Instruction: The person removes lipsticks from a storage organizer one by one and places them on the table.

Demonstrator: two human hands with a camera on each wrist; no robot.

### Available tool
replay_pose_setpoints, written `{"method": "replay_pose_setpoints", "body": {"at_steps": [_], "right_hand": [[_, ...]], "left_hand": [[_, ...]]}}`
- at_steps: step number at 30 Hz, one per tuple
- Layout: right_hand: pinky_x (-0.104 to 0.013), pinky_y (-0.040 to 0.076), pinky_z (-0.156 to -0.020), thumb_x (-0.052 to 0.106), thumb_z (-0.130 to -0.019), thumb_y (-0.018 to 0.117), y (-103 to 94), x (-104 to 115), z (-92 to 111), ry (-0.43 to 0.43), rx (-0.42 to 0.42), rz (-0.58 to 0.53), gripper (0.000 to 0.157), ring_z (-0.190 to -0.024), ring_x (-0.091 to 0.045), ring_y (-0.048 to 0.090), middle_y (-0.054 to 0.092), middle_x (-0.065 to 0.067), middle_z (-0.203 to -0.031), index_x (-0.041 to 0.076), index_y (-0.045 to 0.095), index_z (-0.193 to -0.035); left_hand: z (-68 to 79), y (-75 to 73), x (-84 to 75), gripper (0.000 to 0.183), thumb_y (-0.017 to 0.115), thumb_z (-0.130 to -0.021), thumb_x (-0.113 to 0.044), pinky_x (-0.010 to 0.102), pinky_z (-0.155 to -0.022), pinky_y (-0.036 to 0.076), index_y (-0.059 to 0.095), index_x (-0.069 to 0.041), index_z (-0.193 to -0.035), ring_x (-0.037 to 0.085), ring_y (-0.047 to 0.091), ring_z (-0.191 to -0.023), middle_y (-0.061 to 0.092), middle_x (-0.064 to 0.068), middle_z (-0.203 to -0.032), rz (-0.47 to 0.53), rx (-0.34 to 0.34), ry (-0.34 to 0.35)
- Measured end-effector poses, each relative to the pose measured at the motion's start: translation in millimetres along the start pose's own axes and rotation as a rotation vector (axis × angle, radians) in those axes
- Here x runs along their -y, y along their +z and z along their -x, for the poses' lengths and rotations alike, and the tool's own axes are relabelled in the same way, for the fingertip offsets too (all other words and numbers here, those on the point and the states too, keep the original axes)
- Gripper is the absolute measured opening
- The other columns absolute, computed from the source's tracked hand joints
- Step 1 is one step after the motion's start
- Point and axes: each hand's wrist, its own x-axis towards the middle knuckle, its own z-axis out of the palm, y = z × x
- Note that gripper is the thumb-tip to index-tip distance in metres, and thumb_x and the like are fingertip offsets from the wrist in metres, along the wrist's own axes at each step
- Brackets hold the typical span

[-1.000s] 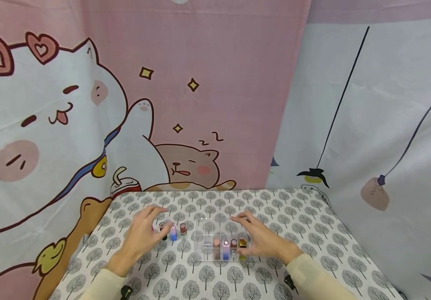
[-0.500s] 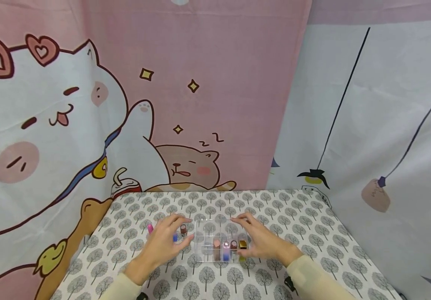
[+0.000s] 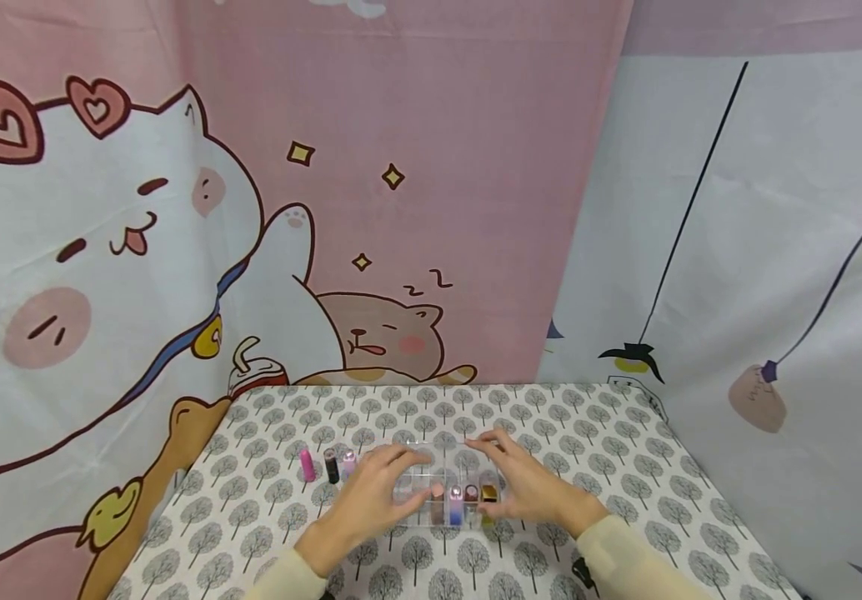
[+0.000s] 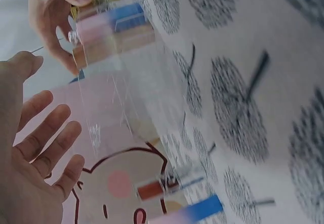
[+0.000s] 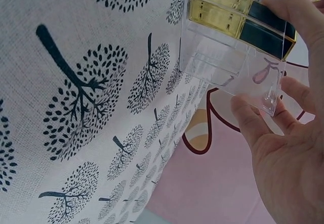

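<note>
A clear divided organizer [image 5: 215,57] stands on the table, with several lipsticks upright in its near row: a brown one [image 3: 438,505], a pink-and-blue one [image 3: 456,507], a dark-red-capped one [image 3: 472,493] and a gold-and-black one [image 5: 243,19]. My right hand [image 3: 524,482] holds the organizer's right end, thumb at the near corner and fingers at the far side. My left hand [image 3: 380,493] is at its left end, thumb and fingers spread apart; in the left wrist view its fingers [image 4: 65,138] look clear of the plastic.
Left of the organizer stand a pink tube [image 3: 307,465], a black tube [image 3: 332,467] and a pink-and-blue lipstick [image 4: 202,210]. A brown-capped clear tube [image 4: 152,189] shows in the left wrist view. A tree-print cloth [image 3: 566,417] covers the table, with cartoon curtains [image 3: 476,208] behind.
My left hand has moved right, from over the loose lipsticks to the organizer's left end, uncovering the pink and black tubes. The right hand stays at the organizer's right end.
</note>
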Motion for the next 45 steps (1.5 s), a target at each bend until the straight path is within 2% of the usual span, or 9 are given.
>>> {"method": "replay_pose_setpoints", "body": {"at_steps": [3, 8, 14, 20, 27, 37, 45], "right_hand": [[-0.056, 0.067, -0.119, 0.037, -0.091, 0.102, 0.0, -0.2, -0.5, -0.011, -0.004, 0.003, 0.108, -0.148, -0.033, 0.064, 0.047, -0.008, -0.173, 0.023, 0.042, -0.180], [-0.056, 0.068, -0.116, 0.036, -0.091, 0.102, -0.7, 0.0, -1.4, -0.025, -0.015, 0.000, 0.107, -0.146, -0.035, 0.066, 0.048, -0.008, -0.172, 0.022, 0.043, -0.179], [-0.060, 0.066, -0.119, 0.038, -0.091, 0.102, -1.9, 1.0, 0.3, -0.023, -0.006, 0.001, 0.108, -0.149, -0.036, 0.063, 0.047, -0.011, -0.174, 0.022, 0.043, -0.180], [-0.062, 0.066, -0.118, 0.038, -0.091, 0.102, -1.5, 1.0, 1.2, -0.027, -0.009, -0.014, 0.107, -0.149, -0.038, 0.063, 0.047, -0.013, -0.174, 0.022, 0.043, -0.180], [-0.060, 0.067, -0.118, 0.037, -0.091, 0.101, 0.9, -0.4, 3.0, 0.001, 0.015, -0.034, 0.108, -0.150, -0.036, 0.063, 0.046, -0.012, -0.176, 0.026, 0.040, -0.181], [-0.059, 0.067, -0.118, 0.037, -0.092, 0.100, 0.4, -0.1, 1.0, 0.015, 0.022, -0.034, 0.108, -0.149, -0.034, 0.064, 0.045, -0.009, -0.176, 0.026, 0.040, -0.181], [-0.058, 0.066, -0.119, 0.037, -0.092, 0.100, -0.8, 1.0, -0.4, 0.010, 0.024, -0.026, 0.107, -0.150, -0.034, 0.063, 0.045, -0.010, -0.177, 0.024, 0.041, -0.181]], "left_hand": [[-3.2, 5.9, -5.0, 0.043, 0.094, -0.100, -0.038, 0.044, -0.108, 0.071, 0.080, -0.023, -0.137, 0.017, 0.080, -0.122, 0.083, -0.004, -0.133, 0.021, 0.031, 0.000], [-8.1, 13.5, -9.2, 0.044, 0.095, -0.099, -0.035, 0.038, -0.109, 0.071, 0.081, -0.018, -0.138, 0.017, 0.080, -0.121, 0.083, -0.003, -0.133, 0.028, 0.067, 0.021], [-8.2, 19.9, -10.5, 0.039, 0.092, -0.102, -0.027, 0.029, -0.099, 0.073, 0.081, -0.013, -0.136, 0.019, 0.083, -0.110, 0.083, 0.000, -0.126, 0.074, 0.091, 0.037], [-5.8, 21.1, -8.9, 0.029, 0.088, -0.107, -0.026, 0.020, -0.092, 0.071, 0.082, -0.010, -0.130, 0.020, 0.083, -0.103, 0.081, 0.002, -0.118, 0.123, 0.145, 0.002], [-4.5, 21.8, -7.1, 0.018, 0.086, -0.109, -0.026, 0.015, -0.088, 0.067, 0.084, -0.015, -0.122, 0.016, 0.082, -0.103, 0.082, -0.004, -0.115, 0.161, 0.231, -0.062], [-7.1, 22.1, -6.1, 0.024, 0.088, -0.106, -0.027, 0.017, -0.088, 0.068, 0.085, -0.014, -0.126, 0.015, 0.083, -0.102, 0.084, -0.006, -0.117, 0.148, 0.224, -0.078], [-8.0, 23.0, -4.8, 0.020, 0.088, -0.107, -0.029, 0.017, -0.086, 0.068, 0.086, -0.016, -0.122, 0.015, 0.083, -0.100, 0.087, -0.004, -0.117, 0.156, 0.218, -0.074]]}}
